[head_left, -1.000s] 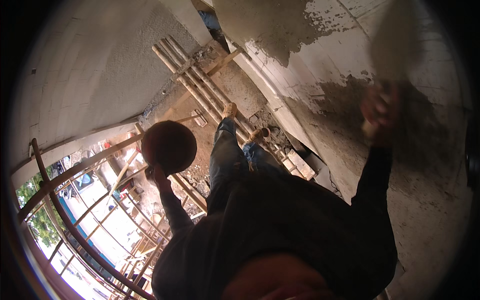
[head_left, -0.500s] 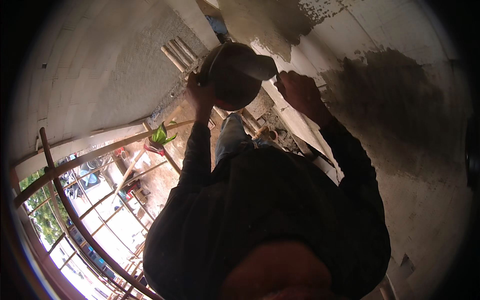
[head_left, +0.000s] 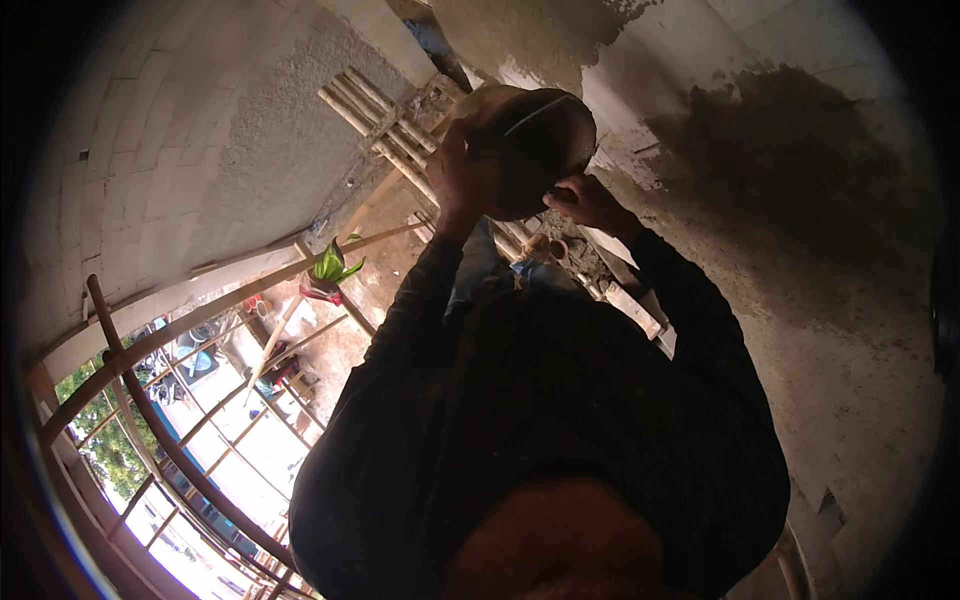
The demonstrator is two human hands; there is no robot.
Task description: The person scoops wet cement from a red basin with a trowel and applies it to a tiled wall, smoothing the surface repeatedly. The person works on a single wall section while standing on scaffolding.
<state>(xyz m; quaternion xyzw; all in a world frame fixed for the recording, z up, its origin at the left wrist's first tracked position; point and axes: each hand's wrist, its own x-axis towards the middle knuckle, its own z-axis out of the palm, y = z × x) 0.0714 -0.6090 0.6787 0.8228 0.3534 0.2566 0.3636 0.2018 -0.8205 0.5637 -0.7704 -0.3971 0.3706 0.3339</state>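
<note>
A dark round bucket (head_left: 535, 150) is held up in front of me, tilted, its contents too dark to make out. My left hand (head_left: 462, 178) is closed on the bucket's left side. At its lower right edge, my right hand (head_left: 592, 203) is closed around the handle of a trowel; the blade cannot be told apart from the dark bucket. To the right stands a pale block wall (head_left: 690, 60) with a dark, damp-looking patch of mortar (head_left: 770, 180). More grey mortar (head_left: 540, 40) coats the wall beyond the bucket.
Bundled wooden poles (head_left: 385, 120) lie beyond my left hand. A left-hand wall (head_left: 150, 150) is partly rendered. At lower left, a pole lattice (head_left: 150, 420) stands before a bright opening, with a green-leaved bundle (head_left: 328, 268) on it. Rubble (head_left: 590, 262) lies below the bucket.
The bucket and my left hand have moved right, and the bucket has tipped. My right hand has come down against its edge. The trowel blade, plain before across the bucket, no longer stands out.
</note>
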